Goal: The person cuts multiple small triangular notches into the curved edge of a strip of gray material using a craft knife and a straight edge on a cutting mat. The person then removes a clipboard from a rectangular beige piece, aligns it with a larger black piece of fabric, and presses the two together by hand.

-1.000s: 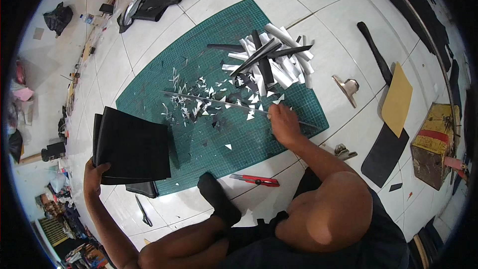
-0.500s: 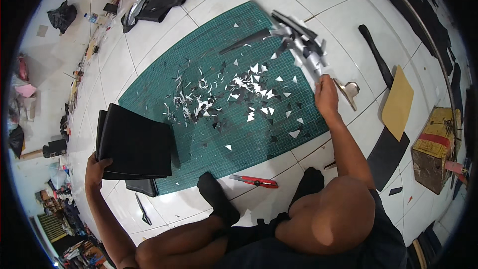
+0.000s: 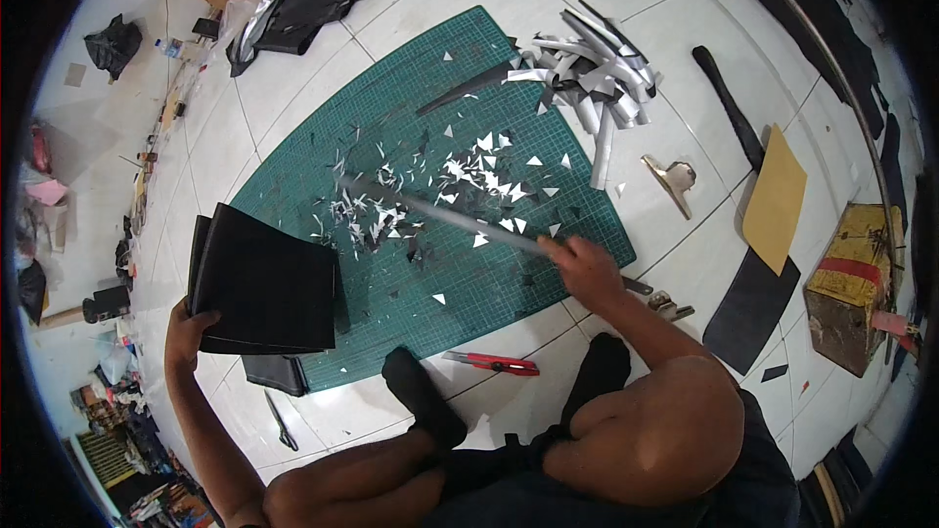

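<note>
My left hand point(image 3: 183, 334) grips the lower left edge of a stack of black sheets point(image 3: 269, 284), tilted up over the left side of the green cutting mat point(image 3: 411, 318). In my right hand point(image 3: 587, 272) is a long thin grey bar, like a steel ruler point(image 3: 455, 219), blurred by motion. It slants across the mat, its far end among small white and dark scraps point(image 3: 479, 171). Silver and black strips point(image 3: 597, 78) lie heaped at the mat's far right edge. A red utility knife point(image 3: 494, 363) rests between my feet.
To the right are a metal clip point(image 3: 673, 179), another clip point(image 3: 668, 306), a tan sheet point(image 3: 776, 200), a black piece point(image 3: 751, 318) and a worn yellow-and-red block point(image 3: 851, 284). Scissors point(image 3: 282, 422) lie near my left arm. Black material point(image 3: 313, 5) lies at the far left.
My right hand has come nearer and to the left, swinging the bar over the mat's scraps. The blurred strips now lie still at the far right. My left hand stays put.
</note>
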A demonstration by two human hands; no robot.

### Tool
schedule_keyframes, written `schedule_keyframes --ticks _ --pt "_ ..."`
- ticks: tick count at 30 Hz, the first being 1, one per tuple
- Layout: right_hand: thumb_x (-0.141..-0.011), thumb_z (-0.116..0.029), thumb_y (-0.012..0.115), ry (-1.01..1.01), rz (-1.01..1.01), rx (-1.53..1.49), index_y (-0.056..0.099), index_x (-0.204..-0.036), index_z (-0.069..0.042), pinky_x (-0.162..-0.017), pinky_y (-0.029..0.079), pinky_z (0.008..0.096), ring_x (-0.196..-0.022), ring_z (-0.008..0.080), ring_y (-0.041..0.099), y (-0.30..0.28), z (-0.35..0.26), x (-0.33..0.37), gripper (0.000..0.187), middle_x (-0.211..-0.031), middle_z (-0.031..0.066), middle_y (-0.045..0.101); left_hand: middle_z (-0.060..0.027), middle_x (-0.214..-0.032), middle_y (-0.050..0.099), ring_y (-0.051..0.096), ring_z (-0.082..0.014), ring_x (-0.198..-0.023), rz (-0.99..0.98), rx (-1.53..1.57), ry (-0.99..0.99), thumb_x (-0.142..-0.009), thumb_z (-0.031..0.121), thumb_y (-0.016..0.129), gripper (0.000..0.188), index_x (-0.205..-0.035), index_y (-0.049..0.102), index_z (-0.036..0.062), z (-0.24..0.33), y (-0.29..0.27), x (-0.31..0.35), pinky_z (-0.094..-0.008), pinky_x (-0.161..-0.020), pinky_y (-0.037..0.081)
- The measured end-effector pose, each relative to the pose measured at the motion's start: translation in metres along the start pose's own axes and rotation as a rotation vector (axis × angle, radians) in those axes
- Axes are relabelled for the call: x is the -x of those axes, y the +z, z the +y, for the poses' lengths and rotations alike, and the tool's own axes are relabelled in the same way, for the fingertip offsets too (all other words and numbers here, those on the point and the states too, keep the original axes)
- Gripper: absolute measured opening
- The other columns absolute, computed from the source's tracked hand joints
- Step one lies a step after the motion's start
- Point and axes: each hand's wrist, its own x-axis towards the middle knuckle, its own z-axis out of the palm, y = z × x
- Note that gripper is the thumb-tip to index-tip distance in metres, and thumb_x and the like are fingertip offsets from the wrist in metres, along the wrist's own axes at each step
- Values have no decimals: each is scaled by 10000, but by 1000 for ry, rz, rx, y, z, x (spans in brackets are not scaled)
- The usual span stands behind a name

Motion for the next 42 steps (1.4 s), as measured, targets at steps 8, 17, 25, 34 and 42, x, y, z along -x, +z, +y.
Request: schedule_keyframes --ticks 8,17,25,34,42 --pt "-796 4 643 47 245 137 671 -1210 -184 -589 450 381 -696 254 556 -12 48 16 455 -764 78 492 -93 -956 689 648 -187 -823 -20 46 7 -711 43 640 413 -1116 622 -36 -10 -5 -1 -299 -823 494" --pt "-932 -96 585 417 433 -75 617 -1263 -88 -736 492 405 -816 302 590 -31 82 -13 333 -896 126 560 -95 -917 679 647 -191 -801 -3 -37 20 -722 57 640 390 -1094 611 -54 -8 -2 5 -304 -810 498" --pt "-881 -162 629 74 244 65 567 -1272 -38 -899 436 495 -1074 353 562 -37 19 -103 415 -1173 174 574 -69 -880 675 641 -173 -780 -22 -42 1 -725 38 645 359 -1075 618 -36 4 -9 16 -312 -786 503" --pt "-902 -354 624 -752 -232 69 476 -1370 -40 -1133 269 511 -1380 381 345 47 -155 -231 582 -1466 187 398 -65 -885 674 639 -157 -746 75 74 -58 -741 44 668 327 -1055 630 -38 -29 -27 67 -303 -772 507" --pt "-971 -567 375 -545 -198 -43 348 -1493 -100 -1193 79 527 -1482 347 136 214 -256 -263 701 -1594 138 222 -58 -889 670 604 -142 -797 171 -38 -118 -708 31 649 317 -1018 640 -36 -56 -19 89 -268 -787 475"
